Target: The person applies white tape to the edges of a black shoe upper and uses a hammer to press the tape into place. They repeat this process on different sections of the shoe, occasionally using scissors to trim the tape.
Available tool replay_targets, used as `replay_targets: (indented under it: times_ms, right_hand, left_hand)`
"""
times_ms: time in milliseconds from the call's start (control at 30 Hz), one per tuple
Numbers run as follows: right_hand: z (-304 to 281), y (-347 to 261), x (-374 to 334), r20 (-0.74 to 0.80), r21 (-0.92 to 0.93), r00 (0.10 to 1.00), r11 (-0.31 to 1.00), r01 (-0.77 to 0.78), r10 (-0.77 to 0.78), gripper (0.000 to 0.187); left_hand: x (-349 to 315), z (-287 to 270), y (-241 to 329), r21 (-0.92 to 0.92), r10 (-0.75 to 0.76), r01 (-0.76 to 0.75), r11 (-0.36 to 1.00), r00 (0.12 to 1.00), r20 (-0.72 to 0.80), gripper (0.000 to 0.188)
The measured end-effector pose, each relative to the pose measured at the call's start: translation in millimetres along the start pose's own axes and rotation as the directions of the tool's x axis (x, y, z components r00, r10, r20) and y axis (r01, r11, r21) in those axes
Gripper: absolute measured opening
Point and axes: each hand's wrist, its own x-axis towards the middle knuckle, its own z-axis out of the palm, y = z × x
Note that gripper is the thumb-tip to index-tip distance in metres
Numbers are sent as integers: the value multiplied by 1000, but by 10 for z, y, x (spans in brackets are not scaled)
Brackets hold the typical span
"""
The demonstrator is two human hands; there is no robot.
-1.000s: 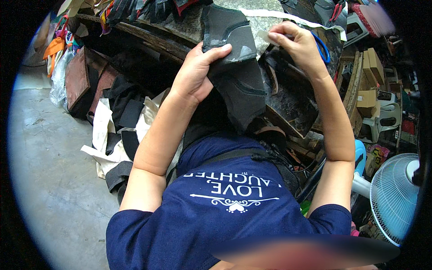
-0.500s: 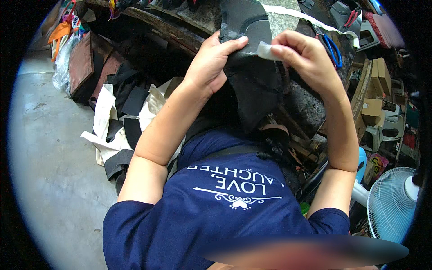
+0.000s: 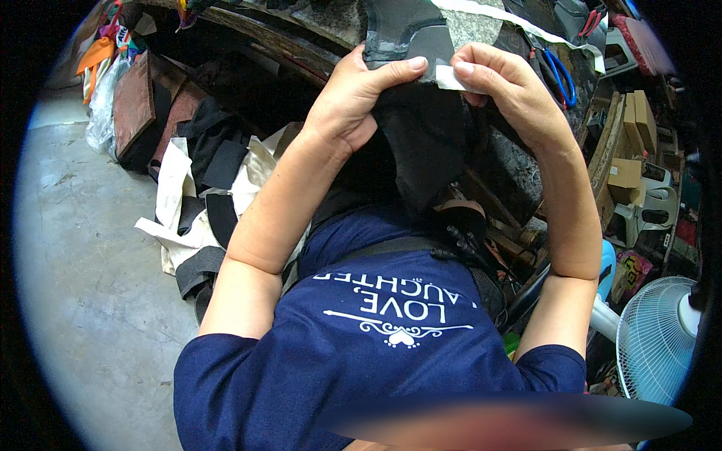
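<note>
My left hand (image 3: 347,101) is closed on the edge of a black fabric piece (image 3: 421,49), its thumb pressed flat on top and its fingers behind. The piece has a lighter grey-black patch with a curved edge, and a dark flap of it hangs toward my lap. Between the thumb and fingers of my right hand (image 3: 508,86) is pinched a small white strip (image 3: 451,77). One end of that strip meets the edge of the black piece, just right of my left thumb. Whether it is stuck there I cannot tell.
A long white band (image 3: 519,21) crosses the dark workbench. Blue-handled scissors (image 3: 561,79) and a red-handled tool (image 3: 591,24) lie at the right. Black and white fabric scraps (image 3: 174,188) are heaped at left. A white fan (image 3: 658,338) and cardboard boxes (image 3: 624,177) stand at right.
My right hand has turned slightly, and the white strip now looks flatter and more stretched out. My left thumb has shifted a little to the right on the black piece.
</note>
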Motion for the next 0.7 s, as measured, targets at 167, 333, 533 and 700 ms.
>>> replay_targets:
  times_ms: [167, 333, 533, 700]
  right_hand:
    - [57, 52, -6, -84, -286, 991, 955, 75, -103, 20]
    - [104, 68, 16, -101, -440, 980, 891, 111, -171, 19]
    - [181, -58, -139, -121, -485, 932, 840, 245, -342, 11]
    - [192, -82, -324, -225, -524, 868, 807, 274, -442, 11]
  left_hand:
    - [-13, 12, 22, -11, 5, -5, 1000, 1000, 3, 39]
    - [-64, 50, 18, 170, 113, -108, 979, 993, -19, 48]
    - [-97, 111, 76, 201, 250, -237, 951, 967, -43, 57]
    - [-162, 146, 155, 167, 259, -255, 952, 966, -5, 62]
